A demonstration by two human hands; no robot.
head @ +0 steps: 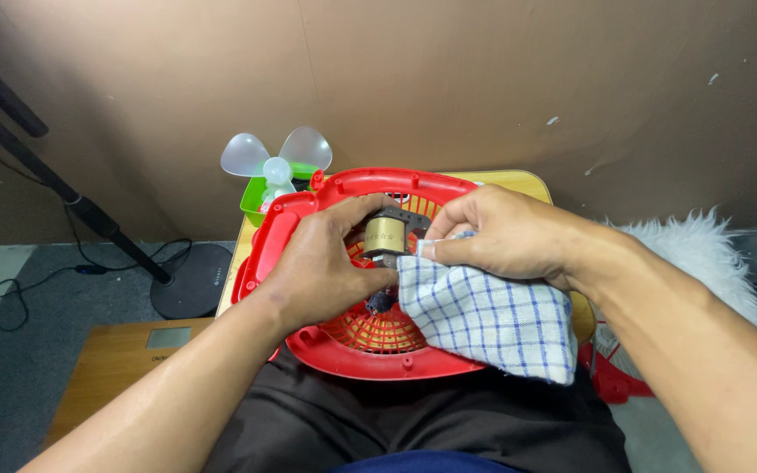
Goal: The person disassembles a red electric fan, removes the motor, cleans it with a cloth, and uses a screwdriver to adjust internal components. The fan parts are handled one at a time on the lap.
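Observation:
A red plastic fan housing point(343, 355) with a grille rests on my lap against a small wooden table. My left hand point(321, 267) grips the fan's motor point(385, 235), a brass-coloured coil in a dark metal frame, at the grille's centre. My right hand point(505, 235) holds a white cloth with blue checks point(488, 320) and presses a corner of it against the motor's right side. The cloth hangs down over the housing's right half.
A clear fan blade point(278, 158) stands in a green tray point(256, 201) on the wooden table point(519, 181) behind the housing. A tripod stand with a round black base point(190, 280) and cables is at left. A wooden board point(111, 368) lies on the floor; white fur point(703, 254) at right.

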